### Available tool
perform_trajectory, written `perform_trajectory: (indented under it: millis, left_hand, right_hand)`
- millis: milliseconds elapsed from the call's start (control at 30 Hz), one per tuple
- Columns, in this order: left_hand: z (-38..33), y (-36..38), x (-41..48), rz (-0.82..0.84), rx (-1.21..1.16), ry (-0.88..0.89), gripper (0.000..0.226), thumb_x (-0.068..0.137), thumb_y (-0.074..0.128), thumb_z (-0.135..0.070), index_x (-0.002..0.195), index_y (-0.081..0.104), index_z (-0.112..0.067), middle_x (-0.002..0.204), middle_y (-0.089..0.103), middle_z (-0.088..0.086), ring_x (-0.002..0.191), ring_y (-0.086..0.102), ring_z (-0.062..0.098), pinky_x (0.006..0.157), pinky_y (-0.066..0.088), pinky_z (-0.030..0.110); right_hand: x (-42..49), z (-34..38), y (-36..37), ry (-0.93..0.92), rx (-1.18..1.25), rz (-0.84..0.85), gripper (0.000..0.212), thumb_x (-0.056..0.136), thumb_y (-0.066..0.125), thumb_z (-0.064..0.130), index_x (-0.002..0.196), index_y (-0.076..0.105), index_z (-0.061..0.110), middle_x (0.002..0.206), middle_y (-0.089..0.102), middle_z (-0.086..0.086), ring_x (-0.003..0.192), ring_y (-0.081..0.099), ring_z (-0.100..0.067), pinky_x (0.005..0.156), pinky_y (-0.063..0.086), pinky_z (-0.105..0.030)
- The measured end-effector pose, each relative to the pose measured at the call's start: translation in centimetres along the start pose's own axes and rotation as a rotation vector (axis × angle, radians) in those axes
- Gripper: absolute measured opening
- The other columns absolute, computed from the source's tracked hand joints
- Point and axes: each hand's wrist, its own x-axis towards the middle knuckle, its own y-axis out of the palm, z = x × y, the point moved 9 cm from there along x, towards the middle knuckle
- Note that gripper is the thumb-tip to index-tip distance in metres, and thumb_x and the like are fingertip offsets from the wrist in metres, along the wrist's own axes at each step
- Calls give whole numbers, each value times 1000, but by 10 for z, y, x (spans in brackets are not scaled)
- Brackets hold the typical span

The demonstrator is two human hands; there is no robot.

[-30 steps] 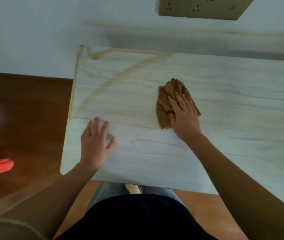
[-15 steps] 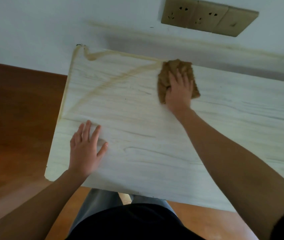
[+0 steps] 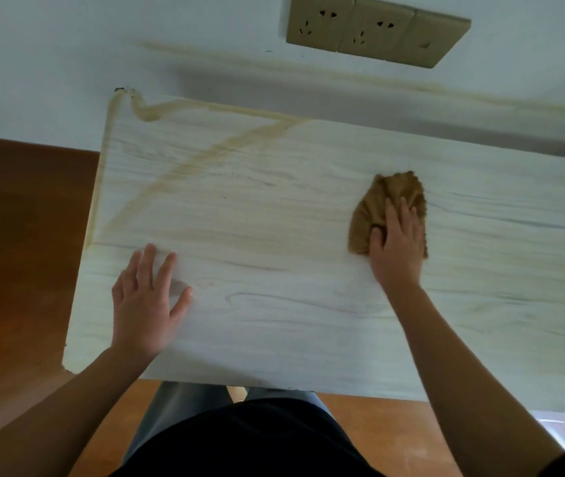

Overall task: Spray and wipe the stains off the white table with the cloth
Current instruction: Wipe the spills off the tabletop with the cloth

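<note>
The white wood-grain table (image 3: 274, 339) stands against the wall. A yellow-brown stain (image 3: 198, 156) runs as a diagonal streak across its far left part, along the back edge and down the left edge. My right hand (image 3: 398, 242) presses flat on a crumpled brown cloth (image 3: 374, 204) right of the table's middle, its fingers bent into the fabric. My left hand (image 3: 148, 301) lies flat on the near left of the table, fingers spread, holding nothing. No spray bottle is in view.
A tan socket panel (image 3: 374, 31) is on the white wall behind the table, with a brownish smear on the wall (image 3: 308, 68) below it. Dark wooden floor (image 3: 22, 253) lies to the left. My legs and dark shirt show below the near edge.
My right hand pushed the cloth from mid-table up to the back edge, then pulled it back toward me and to the right. The left hand stayed flat in place.
</note>
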Motion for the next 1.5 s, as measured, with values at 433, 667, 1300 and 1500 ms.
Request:
perform_trajectory:
  millis: [433,667,1300,1500]
  left_hand:
    - [2,3,0,-21,16,10,73,95,33,-61,153,38,-18,167,20,15,154,17,39,117,30,60]
    - [3,3,1,-16,24,6,72,96,32,-62,155,36,-21,168,17,12,155,15,36,120,28,56]
    - [6,9,0,-62,11,18,68,99,44,-56,155,36,-19,168,19,15,154,17,38,120,27,58]
    - [9,10,0,-55,15,12,70,99,37,-60,157,32,-21,169,14,13,155,13,37,121,25,58]
  right_hand:
    - [125,99,-3,-3,-5,27,60,99,41,22,158,27,28,168,16,-3,155,7,-30,125,2,-52]
    - [31,266,72,-481,-91,176,58,99,42,24,156,31,28,168,17,-1,155,8,-28,124,2,-52]
    - [69,179,33,-270,11,63,58,99,47,24,156,35,22,167,20,-7,153,13,-32,125,7,-46]
    - [65,278,63,-307,15,112,60,98,45,25,156,30,27,168,14,-3,154,7,-31,125,0,-46]
